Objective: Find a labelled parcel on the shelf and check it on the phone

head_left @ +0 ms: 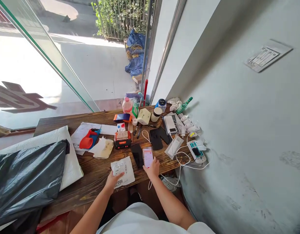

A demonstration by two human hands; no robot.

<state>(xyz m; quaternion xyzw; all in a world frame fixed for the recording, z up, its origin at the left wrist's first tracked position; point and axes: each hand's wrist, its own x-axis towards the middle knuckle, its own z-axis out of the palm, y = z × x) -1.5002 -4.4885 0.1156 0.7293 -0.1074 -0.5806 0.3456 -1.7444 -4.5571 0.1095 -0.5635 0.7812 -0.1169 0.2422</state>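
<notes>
My left hand (pixel 113 180) grips the lower left edge of a white parcel bag (pixel 127 168) with a printed label, its thumb lying on top. The bag is at the table's front edge. To the right, my right hand (pixel 153 169) is closed round the lower end of a smartphone (pixel 148 156) with a lit, mostly white and pink screen. Just left of that phone a dark phone (pixel 137 155) lies on the wood. Behind the bag stands a black and orange label printer (pixel 122 143). Two more dark phones (pixel 156 139) lie beyond my right hand.
The wooden table (pixel 98 177) bears a black plastic bag (pixel 30 175), papers, a red tape dispenser (pixel 88 139), a tissue pack (pixel 143 117) and several bottles. White cables run from a power strip (pixel 197 151) past the right edge. A wall and glass close off the sides.
</notes>
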